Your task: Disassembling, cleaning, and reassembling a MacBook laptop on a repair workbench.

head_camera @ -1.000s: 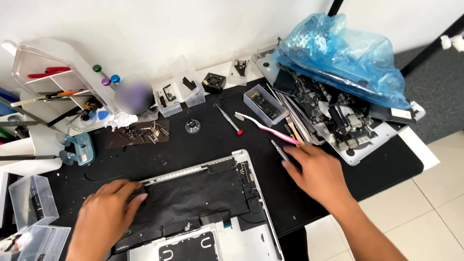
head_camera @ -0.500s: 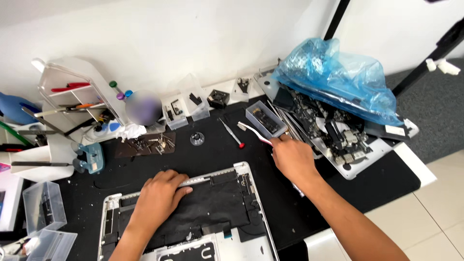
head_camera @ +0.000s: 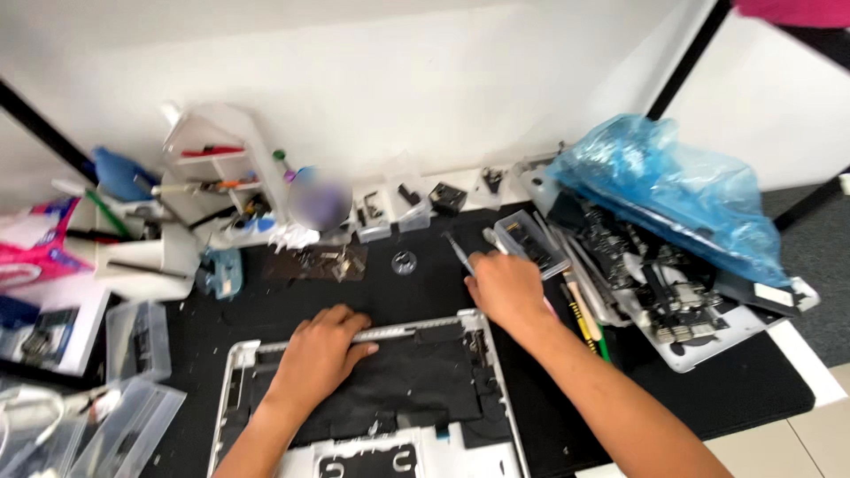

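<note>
An opened white laptop chassis (head_camera: pixel 239 372) lies bottom up on the black mat, with a black sheet over its middle. My left hand (head_camera: pixel 317 356) rests palm down on that sheet near the hinge bar, fingers spread, holding nothing. My right hand (head_camera: pixel 505 288) is just beyond the chassis's far right corner. Its fingers are curled onto the near end of a thin screwdriver (head_camera: pixel 458 250) that lies slanted on the mat. A pink-handled tool (head_camera: pixel 492 237) pokes out beside the fingertips.
A small clear parts box (head_camera: pixel 529 241) sits right of my right hand. Beyond it are a stack of dismantled laptop parts (head_camera: pixel 673 301) and a blue plastic bag (head_camera: pixel 673 190). White tool racks (head_camera: pixel 221 177) and small trays (head_camera: pixel 381 217) line the wall. Clear boxes (head_camera: pixel 137 341) stand at the left.
My right hand has moved left from the mat's right side onto the screwdriver. My left hand has slid up the chassis towards the hinge. The view has shifted.
</note>
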